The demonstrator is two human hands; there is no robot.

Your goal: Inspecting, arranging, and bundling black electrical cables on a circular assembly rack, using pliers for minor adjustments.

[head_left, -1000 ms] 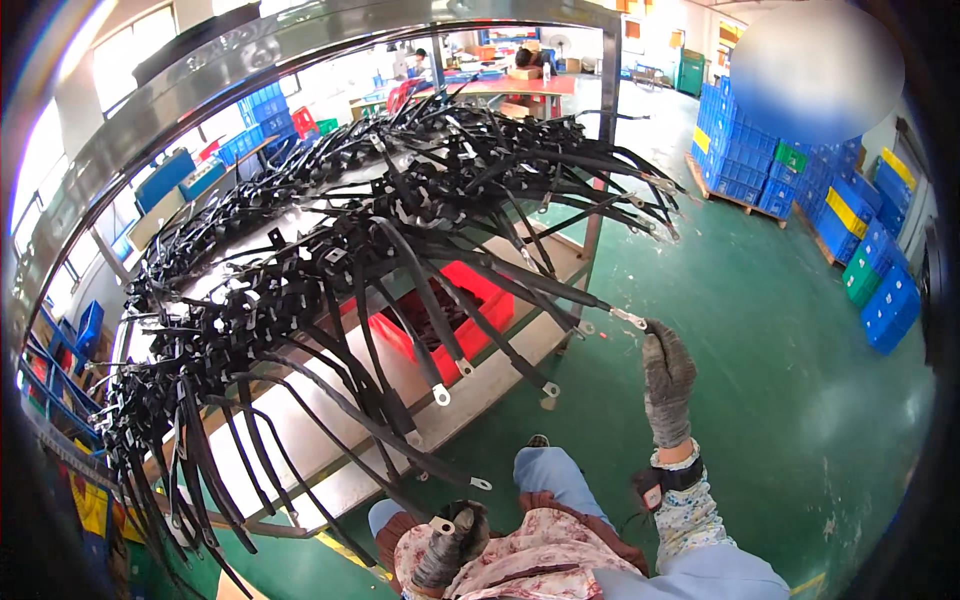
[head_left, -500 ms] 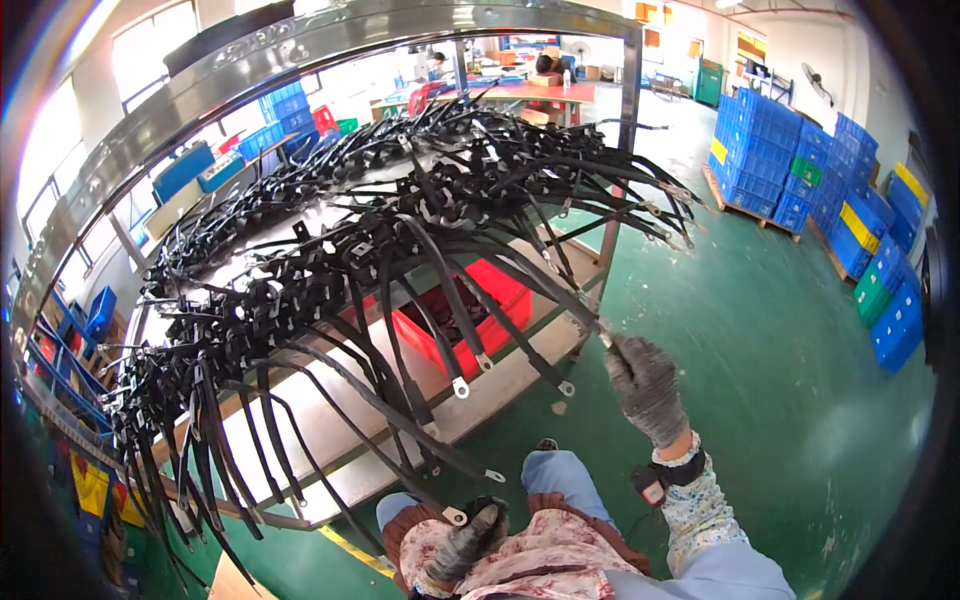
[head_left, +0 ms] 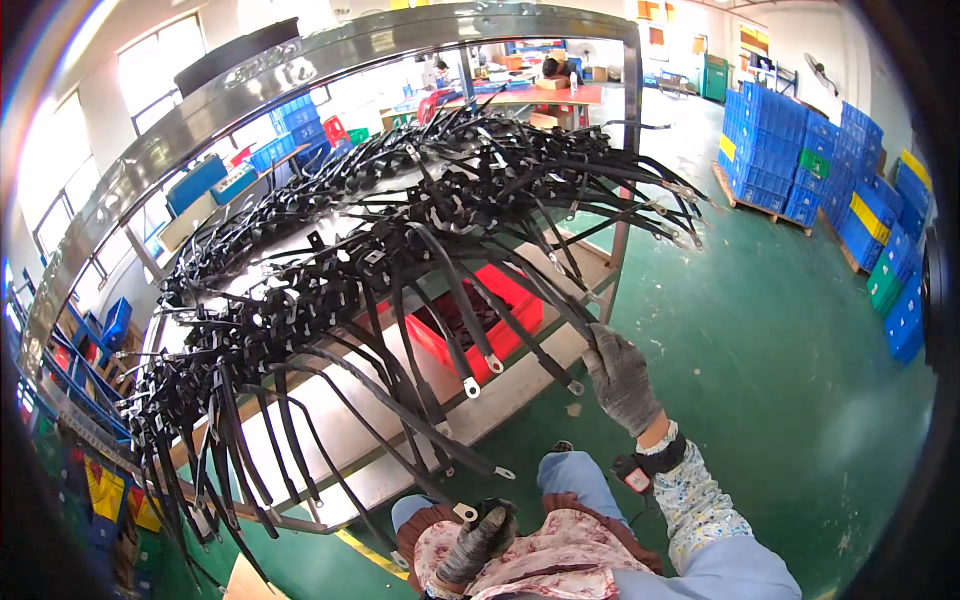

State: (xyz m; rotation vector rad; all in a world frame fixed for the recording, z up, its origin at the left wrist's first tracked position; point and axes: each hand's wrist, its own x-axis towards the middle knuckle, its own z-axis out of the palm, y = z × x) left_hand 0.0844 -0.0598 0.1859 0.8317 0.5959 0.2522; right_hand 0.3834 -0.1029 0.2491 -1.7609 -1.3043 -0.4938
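A thick pile of black cables [head_left: 440, 195], with metal ring terminals on their hanging ends, lies across the rack's upper shelf. At the right front my right hand [head_left: 620, 375], in a grey glove, is closed around the end of one black cable [head_left: 563, 305] that reaches out from the pile. The cable's tip is hidden in the fingers. Low in front of my body my left hand [head_left: 476, 548], also gloved, is curled closed. A ring terminal [head_left: 466, 512] hangs right beside its fingers. Whether the left hand holds anything cannot be made out.
A metal-framed rack [head_left: 632, 110] carries the cables. On its lower shelf [head_left: 375, 465] stands a red bin [head_left: 525, 325] with dark pieces inside. Stacked blue crates [head_left: 765, 150] stand on pallets at the right. A person [head_left: 553, 72] sits at a red-topped table farther back.
My right hand has moved left and inward along the cable, covering the tip that showed before. The left hand stays low and closed. The whole view has shifted slightly.
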